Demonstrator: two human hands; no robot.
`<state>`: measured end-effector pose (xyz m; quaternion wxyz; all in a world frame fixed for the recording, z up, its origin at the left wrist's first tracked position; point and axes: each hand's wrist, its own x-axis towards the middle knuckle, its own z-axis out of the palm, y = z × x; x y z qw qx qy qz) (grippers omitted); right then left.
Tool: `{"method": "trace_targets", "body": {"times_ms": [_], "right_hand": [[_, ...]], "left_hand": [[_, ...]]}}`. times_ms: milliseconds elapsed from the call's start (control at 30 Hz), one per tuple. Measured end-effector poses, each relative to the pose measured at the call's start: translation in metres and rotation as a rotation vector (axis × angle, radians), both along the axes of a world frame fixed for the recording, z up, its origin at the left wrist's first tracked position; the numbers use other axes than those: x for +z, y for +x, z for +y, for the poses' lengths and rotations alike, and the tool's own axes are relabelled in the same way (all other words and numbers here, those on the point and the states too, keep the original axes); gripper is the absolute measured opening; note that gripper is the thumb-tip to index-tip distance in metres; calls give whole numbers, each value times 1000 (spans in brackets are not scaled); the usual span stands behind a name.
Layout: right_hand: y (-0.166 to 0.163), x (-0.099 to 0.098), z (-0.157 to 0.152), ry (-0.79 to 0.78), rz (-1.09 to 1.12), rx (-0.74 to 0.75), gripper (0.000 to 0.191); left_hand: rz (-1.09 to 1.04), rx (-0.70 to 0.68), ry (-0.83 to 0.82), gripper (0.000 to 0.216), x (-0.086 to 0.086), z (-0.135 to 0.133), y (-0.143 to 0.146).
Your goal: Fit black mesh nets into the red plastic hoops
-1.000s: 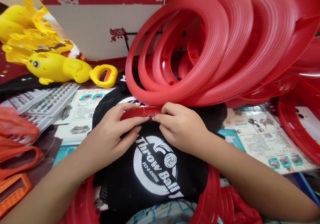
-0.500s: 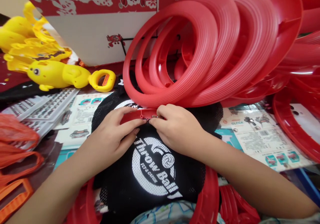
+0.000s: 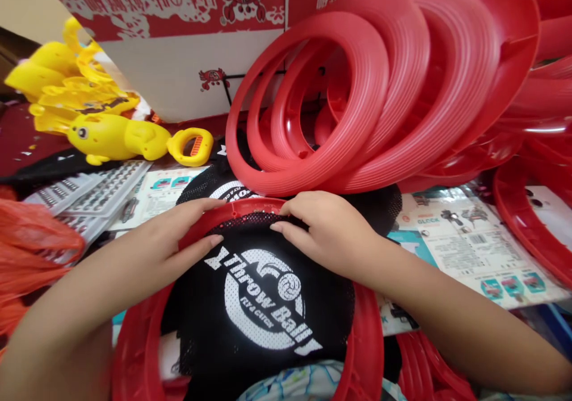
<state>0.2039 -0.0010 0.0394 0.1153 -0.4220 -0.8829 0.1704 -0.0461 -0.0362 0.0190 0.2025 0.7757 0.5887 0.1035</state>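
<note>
A black mesh cloth [image 3: 268, 264] printed "Throw Ball, Fly & Catch" lies over a red plastic ring [image 3: 230, 211]. At the ring's far edge, the cloth's upper edge lies along the inside of the rim. My left hand [image 3: 174, 234] grips the rim's upper left, with its fingers over the outside and the thumb stretched over the cloth. On the upper right, my right hand [image 3: 328, 225] has its fingers bent on the rim and its thumb at the cloth's edge. The cloth's lower part sags toward my lap.
Several red rings [image 3: 370, 91] lean in a stack against a printed carton [image 3: 170, 67]. Yellow toy parts [image 3: 129, 136] lie at the back left, near clear trays of small metal parts [image 3: 102, 186] and an orange plastic bag [image 3: 36, 258]. Printed card sheets [image 3: 473, 240] cover the table at right.
My left hand has moved left along the rim, away from the right hand, and its pinch has loosened. More of the red ring's far edge shows. The cloth has shifted slightly left.
</note>
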Motion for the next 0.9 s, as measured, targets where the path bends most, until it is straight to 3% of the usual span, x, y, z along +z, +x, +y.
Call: {"method": "trace_targets", "body": {"times_ms": [167, 400, 900], "right_hand": [[-2, -2, 1, 13, 149, -59, 12], [0, -4, 2, 81, 112, 103, 21], [3, -5, 0, 160, 11, 129, 27]], "left_hand": [[-92, -151, 265, 37, 3, -1, 13], [-76, -326, 289, 36, -4, -1, 27], [-47, -386, 346, 37, -13, 5, 26]]}}
